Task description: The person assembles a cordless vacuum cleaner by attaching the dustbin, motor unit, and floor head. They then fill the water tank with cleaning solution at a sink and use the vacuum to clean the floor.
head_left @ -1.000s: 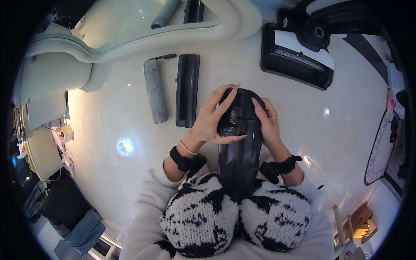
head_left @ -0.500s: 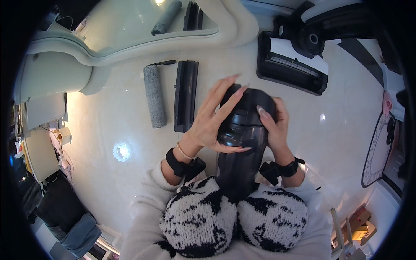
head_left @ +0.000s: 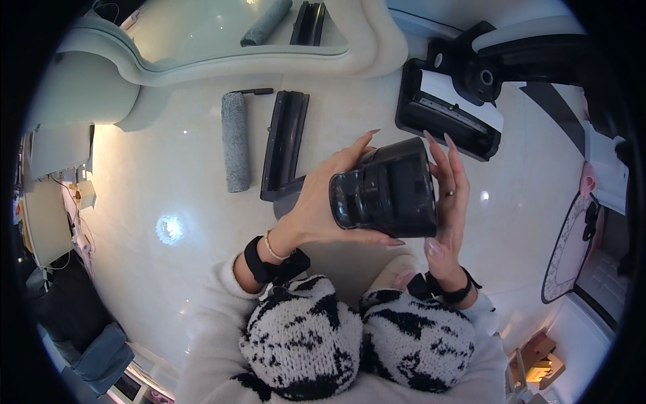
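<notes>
Both hands hold a dark, see-through plastic tank (head_left: 387, 190) above the pale glossy floor, turned on its side with its round open end facing left. My left hand (head_left: 316, 205) cups it from the left and underneath. My right hand (head_left: 449, 202) presses its right side with long-nailed fingers stretched upward. On the floor just left of the tank lie a long black cover piece (head_left: 284, 143) and a grey roller brush (head_left: 235, 140), side by side.
A black floor-cleaner head (head_left: 447, 111) on its dock sits at the upper right. A pale curved mirror frame (head_left: 222, 64) leans across the top. Black-and-white fuzzy slippers (head_left: 356, 340) are at the bottom. An oval mat (head_left: 568, 252) and boxes lie at the right.
The tank was upright and long in both hands a second ago; it has been lifted and tipped on its side, open end now to the left. My right hand slid to its right side.
</notes>
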Motion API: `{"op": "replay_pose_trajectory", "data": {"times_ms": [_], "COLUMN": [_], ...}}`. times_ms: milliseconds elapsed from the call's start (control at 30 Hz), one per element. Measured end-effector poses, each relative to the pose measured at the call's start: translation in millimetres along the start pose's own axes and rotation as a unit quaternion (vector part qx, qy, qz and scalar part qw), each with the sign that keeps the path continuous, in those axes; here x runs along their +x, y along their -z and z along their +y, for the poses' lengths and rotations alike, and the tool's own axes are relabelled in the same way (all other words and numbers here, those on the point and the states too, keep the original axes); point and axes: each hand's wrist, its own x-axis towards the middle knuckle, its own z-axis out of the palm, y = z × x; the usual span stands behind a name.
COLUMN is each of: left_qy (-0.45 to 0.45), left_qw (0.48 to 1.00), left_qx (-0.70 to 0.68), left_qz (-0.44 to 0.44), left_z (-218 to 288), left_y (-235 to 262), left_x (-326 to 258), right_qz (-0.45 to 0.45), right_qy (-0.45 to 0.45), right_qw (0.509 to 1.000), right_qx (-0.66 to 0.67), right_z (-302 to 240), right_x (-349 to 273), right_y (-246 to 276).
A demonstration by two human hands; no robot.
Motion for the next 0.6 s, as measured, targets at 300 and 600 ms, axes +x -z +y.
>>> {"op": "replay_pose_trajectory", "data": {"times_ms": [300, 600], "left_qy": [-0.060, -0.095], "left_qw": [0.986, 0.988], "left_qx": [0.154, 0.112], "left_qz": [0.012, 0.038], "left_z": [-3, -11], "left_y": [-27, -41], "left_x": [3, 0], "right_qz": [-0.051, -0.031], "right_qy": [-0.179, -0.196], "right_qw": [0.980, 0.979], "right_qx": [-0.066, 0.042], "right_z": [-17, -17], "right_x": [4, 7], "right_y": [17, 38]}}
